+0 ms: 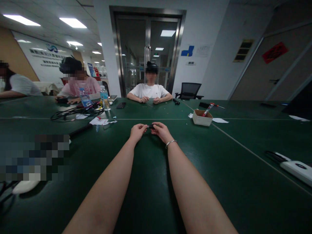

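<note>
Both my arms stretch forward over the dark green table [151, 182]. Between my fingertips is a small black object [150, 126] with a lighter tip on its left side; its kind is too small to make out. My left hand [138, 132] pinches the lighter end. From the other side, my right hand [161, 131] grips the black part between thumb and fingers. A silver bracelet [171, 143] circles my right wrist. The fingers hide part of the object.
A small box [202, 118] holding a red-tipped tool stands ahead on the right. Tangled black cables [73, 111], water bottles [105, 99] and paper scraps [99, 121] lie ahead on the left. A white device [296, 169] sits far right. Several people sit around the table, one directly opposite.
</note>
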Demonstrator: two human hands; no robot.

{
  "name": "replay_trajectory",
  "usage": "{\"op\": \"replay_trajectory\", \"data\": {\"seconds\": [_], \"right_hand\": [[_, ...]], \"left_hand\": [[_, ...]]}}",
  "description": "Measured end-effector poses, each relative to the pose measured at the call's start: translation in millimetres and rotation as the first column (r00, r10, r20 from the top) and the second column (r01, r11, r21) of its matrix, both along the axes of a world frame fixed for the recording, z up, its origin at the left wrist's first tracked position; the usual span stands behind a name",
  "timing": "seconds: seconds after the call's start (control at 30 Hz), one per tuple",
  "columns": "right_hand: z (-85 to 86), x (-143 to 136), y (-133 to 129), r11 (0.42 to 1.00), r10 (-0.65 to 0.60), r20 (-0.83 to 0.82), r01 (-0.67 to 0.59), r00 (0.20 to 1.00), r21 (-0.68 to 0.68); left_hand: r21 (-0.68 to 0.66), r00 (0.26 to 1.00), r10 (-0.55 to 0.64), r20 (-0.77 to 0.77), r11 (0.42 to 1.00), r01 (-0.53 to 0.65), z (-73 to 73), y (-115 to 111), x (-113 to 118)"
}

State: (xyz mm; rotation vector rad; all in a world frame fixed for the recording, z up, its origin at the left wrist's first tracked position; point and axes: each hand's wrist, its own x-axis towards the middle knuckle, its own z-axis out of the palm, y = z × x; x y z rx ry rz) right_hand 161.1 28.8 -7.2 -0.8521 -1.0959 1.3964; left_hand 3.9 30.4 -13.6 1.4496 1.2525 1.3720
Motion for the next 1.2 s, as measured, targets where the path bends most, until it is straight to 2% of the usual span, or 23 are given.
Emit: {"op": "replay_trajectory", "data": {"seconds": [0.3,0.7,0.9,1.07,1.13,1.2], "right_hand": [[-1.5,0.4,0.7,1.000,0.017,0.006,-0.017,1.000,0.014],[-1.4,0.3,0.1,0.999,0.040,0.040,-0.041,0.998,0.030],[-1.4,-0.1,0.9,1.000,0.021,0.039,-0.021,0.999,0.012],[1.1,-0.3,0.2,1.000,-0.014,0.006,0.014,1.000,-0.022],[1.3,-0.5,0.2,1.000,-0.017,0.011,0.017,1.000,-0.026],[1.1,-0.7,0.5,1.000,-0.014,0.021,0.015,1.000,-0.026]], "left_hand": [[-0.010,0.981,0.048,-0.187,0.999,-0.050,0.4,-2.2,-3.4],[0.028,0.937,0.120,-0.327,0.993,-0.118,5.7,-5.6,-2.8],[-0.013,0.971,0.061,-0.232,0.998,-0.066,0.4,-2.0,-1.3],[0.099,0.999,-0.037,-0.039,0.994,0.041,-2.2,1.0,1.9],[0.062,0.999,-0.032,0.005,0.998,0.032,-0.1,-0.8,3.6],[-0.043,1.000,-0.004,0.008,0.999,0.005,2.2,-3.1,5.2]]}}
